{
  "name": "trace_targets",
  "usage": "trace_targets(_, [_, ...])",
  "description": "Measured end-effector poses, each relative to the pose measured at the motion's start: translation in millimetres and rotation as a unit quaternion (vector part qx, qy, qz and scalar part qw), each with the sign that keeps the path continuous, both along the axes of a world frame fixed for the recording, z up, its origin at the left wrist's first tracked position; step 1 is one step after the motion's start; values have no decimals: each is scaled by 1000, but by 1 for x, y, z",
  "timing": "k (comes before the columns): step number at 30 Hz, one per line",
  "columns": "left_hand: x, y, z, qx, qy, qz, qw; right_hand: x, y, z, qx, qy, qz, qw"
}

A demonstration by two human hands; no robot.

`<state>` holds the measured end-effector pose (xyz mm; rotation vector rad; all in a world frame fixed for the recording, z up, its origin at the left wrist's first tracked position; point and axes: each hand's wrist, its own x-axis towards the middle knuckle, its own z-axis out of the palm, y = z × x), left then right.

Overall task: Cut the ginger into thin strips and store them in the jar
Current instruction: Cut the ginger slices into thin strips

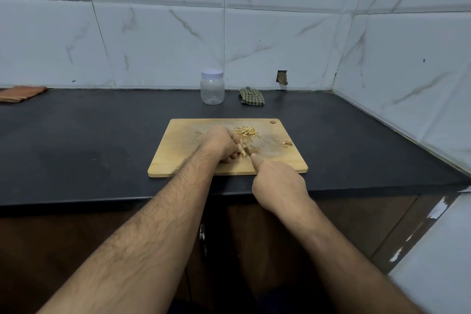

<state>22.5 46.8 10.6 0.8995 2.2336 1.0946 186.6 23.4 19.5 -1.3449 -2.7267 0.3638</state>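
Right hand (pixel 279 185) grips a knife (pixel 247 151); left hand (pixel 221 144) pinches pale ginger (pixel 242 151) on the wooden board (pixel 178 155), lidded clear plastic jar (pixel 212 86) at 12 o'clock

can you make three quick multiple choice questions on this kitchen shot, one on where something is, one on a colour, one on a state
1. Where does the jar stand?
A. on the cutting board
B. on the counter behind the cutting board, by the wall
C. in the left hand

2. What colour is the jar's lid?
A. red
B. black
C. white

3. How is the jar now?
A. lid on, no ginger inside
B. lid off, half full
C. lying on its side

Answers:
1 B: it stands on the dark counter beyond the cutting board.
2 C: the cap looks white.
3 A: it is capped and clear, while the cut ginger strips lie on the board.
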Motion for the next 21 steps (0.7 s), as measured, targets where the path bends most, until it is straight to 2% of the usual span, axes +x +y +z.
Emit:
trace_targets(7, [-4,-2,4,7,-67,6,998,-5,6,6,-4,33,0,999])
trace_targets(14, [-5,5,11,-34,-88,7,996,-17,12,4,-4,52,6,999])
trace_targets(21, [-6,6,19,-73,-91,-17,993,-23,16,3,-4,34,10,999])
